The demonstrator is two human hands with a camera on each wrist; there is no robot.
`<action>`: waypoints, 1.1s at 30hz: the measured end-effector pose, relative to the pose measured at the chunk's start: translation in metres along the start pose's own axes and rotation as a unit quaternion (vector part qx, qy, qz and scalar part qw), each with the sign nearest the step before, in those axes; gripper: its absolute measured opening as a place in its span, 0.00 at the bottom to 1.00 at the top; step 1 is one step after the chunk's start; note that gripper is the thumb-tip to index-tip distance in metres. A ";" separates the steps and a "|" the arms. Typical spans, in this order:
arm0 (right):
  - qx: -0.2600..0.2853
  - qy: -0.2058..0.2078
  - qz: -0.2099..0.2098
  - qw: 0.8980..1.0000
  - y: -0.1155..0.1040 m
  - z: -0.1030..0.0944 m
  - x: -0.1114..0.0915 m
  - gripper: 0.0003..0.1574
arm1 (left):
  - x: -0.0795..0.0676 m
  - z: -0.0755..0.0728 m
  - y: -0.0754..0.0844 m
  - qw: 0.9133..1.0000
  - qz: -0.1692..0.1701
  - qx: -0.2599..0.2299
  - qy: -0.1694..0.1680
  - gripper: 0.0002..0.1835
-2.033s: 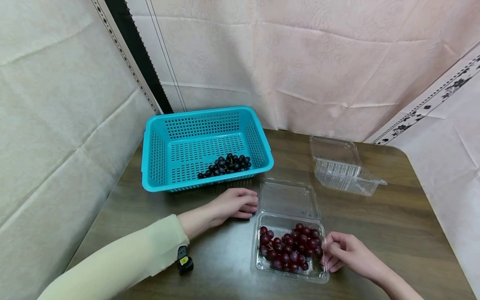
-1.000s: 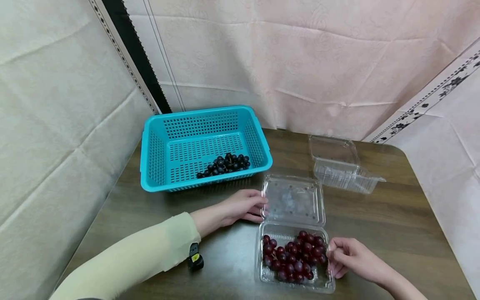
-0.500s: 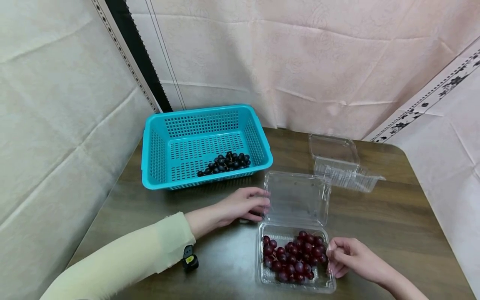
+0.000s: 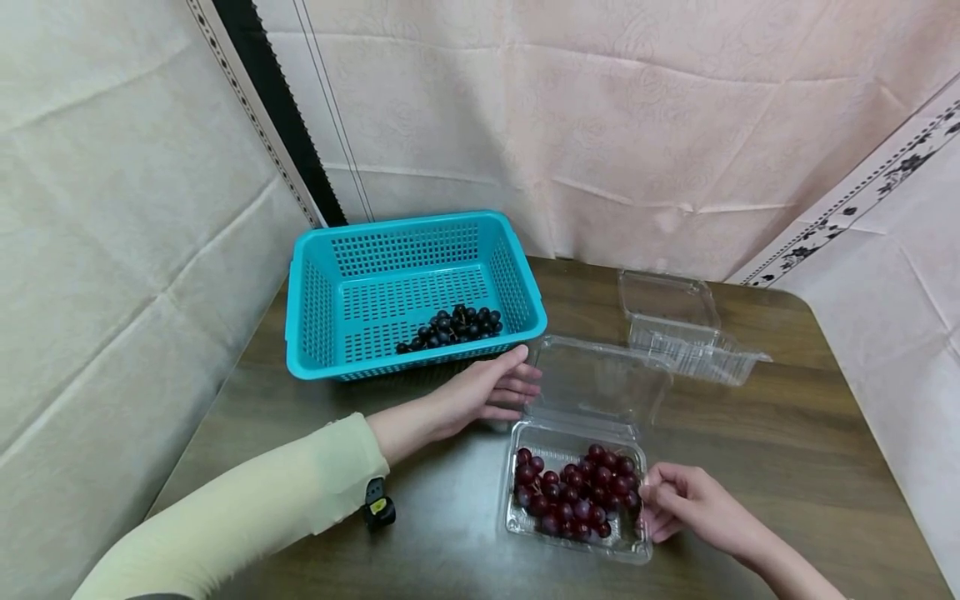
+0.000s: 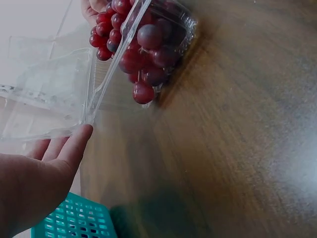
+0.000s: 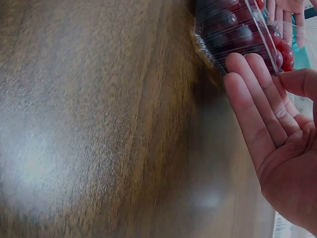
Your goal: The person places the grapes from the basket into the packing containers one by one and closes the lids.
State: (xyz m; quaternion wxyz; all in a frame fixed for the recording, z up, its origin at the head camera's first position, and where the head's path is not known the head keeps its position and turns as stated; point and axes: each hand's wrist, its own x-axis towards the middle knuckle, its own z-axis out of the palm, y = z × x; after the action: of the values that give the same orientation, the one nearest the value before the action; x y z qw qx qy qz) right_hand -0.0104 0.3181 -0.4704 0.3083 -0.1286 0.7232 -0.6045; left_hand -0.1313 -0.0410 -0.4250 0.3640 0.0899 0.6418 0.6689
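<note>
Red grapes [image 4: 581,500] fill much of a clear box [image 4: 570,545] on a wood-grain counter [image 4: 787,450], a person's hands apart at its edges. Taking the box as the dial's centre, the right hand [image 4: 686,504], at 3 o'clock, pinches the rim between thumb and fingers. The left hand [image 4: 483,392], at 10, extends its fingers along the side of the raised lid [image 4: 600,383], at 12, appearing to touch one corner. By all appearances, the red fruit is boxed but not yet covered. Black grapes [image 4: 453,327] lie unboxed in a blue basket [image 4: 405,226] toward 11, while a second box [image 4: 686,350], at 1, stands open, no fruit visible inside, suggesting a job roughly half done.
</note>
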 end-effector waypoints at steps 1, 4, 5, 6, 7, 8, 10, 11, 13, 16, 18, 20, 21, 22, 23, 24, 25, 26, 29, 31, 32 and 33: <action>0.000 0.002 0.000 1.000 0.000 0.000 0.001 0.13 | 0.000 0.000 0.001 1.000 0.002 0.003 0.002 0.41; 0.000 0.006 0.002 1.000 0.000 -0.001 0.003 0.13 | 0.000 0.000 0.003 1.000 0.006 0.012 0.006 0.40; 0.000 0.008 0.003 1.000 0.000 -0.001 0.004 0.13 | -0.001 0.000 0.003 1.000 0.006 0.015 0.008 0.40; 0.000 0.010 0.003 1.000 0.001 -0.001 0.004 0.13 | 0.000 0.001 0.003 1.000 0.008 0.018 0.011 0.39; -0.001 0.011 0.003 1.000 0.001 -0.002 0.005 0.13 | 0.000 0.001 0.003 1.000 0.008 0.021 0.014 0.38; -0.001 0.012 0.002 1.000 0.001 -0.002 0.006 0.13 | 0.000 0.001 0.003 1.000 0.009 0.023 0.017 0.37; 0.000 0.013 0.001 1.000 0.001 -0.002 0.007 0.13 | -0.001 0.002 0.003 0.999 0.011 0.028 0.023 0.36; 0.000 0.014 0.001 1.000 0.001 -0.002 0.007 0.13 | -0.002 0.002 0.003 0.999 0.011 0.031 0.026 0.35; -0.001 0.015 0.000 1.000 0.001 -0.002 0.008 0.12 | -0.003 0.003 0.003 0.999 0.015 0.040 0.030 0.34; -0.003 0.018 0.001 1.000 0.001 -0.003 0.009 0.13 | -0.004 0.004 0.002 0.998 0.021 0.050 0.034 0.33; -0.003 0.020 0.003 1.000 0.001 -0.003 0.010 0.13 | -0.004 0.004 0.001 0.998 0.026 0.054 0.037 0.31; -0.003 0.020 0.004 1.000 0.001 -0.004 0.010 0.14 | -0.005 0.004 0.000 0.997 0.030 0.054 0.039 0.30; -0.003 0.020 0.003 1.000 0.000 -0.004 0.011 0.14 | -0.006 0.004 -0.001 0.997 0.031 0.053 0.040 0.29; -0.003 0.020 0.002 1.000 0.000 -0.004 0.011 0.14 | -0.006 0.004 -0.001 0.997 0.033 0.053 0.040 0.28; -0.002 0.020 0.001 1.000 0.000 -0.004 0.011 0.14 | -0.007 0.004 -0.002 0.997 0.034 0.053 0.041 0.27; -0.003 0.021 0.000 1.000 0.000 -0.004 0.012 0.14 | -0.008 0.004 -0.002 0.997 0.035 0.054 0.041 0.27; -0.003 0.022 -0.001 1.000 0.000 -0.003 0.012 0.14 | -0.009 0.003 -0.003 0.997 0.037 0.054 0.041 0.27; -0.004 0.023 -0.001 1.000 0.000 -0.003 0.012 0.13 | -0.009 0.003 -0.004 0.997 0.039 0.055 0.039 0.26; -0.005 0.028 0.001 1.000 -0.001 -0.003 0.014 0.13 | -0.012 0.001 -0.007 0.996 0.052 0.065 0.031 0.25; -0.005 0.031 0.004 0.999 -0.001 -0.003 0.014 0.13 | -0.013 0.000 -0.009 0.995 0.062 0.078 0.027 0.24; -0.005 0.032 0.006 0.999 -0.001 -0.003 0.015 0.13 | -0.014 0.000 -0.010 0.994 0.066 0.087 0.025 0.24; -0.004 0.033 0.008 0.999 -0.001 -0.004 0.015 0.14 | -0.016 -0.001 -0.011 0.992 0.071 0.101 0.025 0.23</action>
State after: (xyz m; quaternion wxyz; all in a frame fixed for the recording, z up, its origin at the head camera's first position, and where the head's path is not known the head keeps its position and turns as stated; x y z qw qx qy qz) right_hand -0.0245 0.3122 -0.4731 0.2882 -0.1041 0.7366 -0.6029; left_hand -0.1164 -0.0520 -0.4297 0.2887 0.1549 0.7068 0.6270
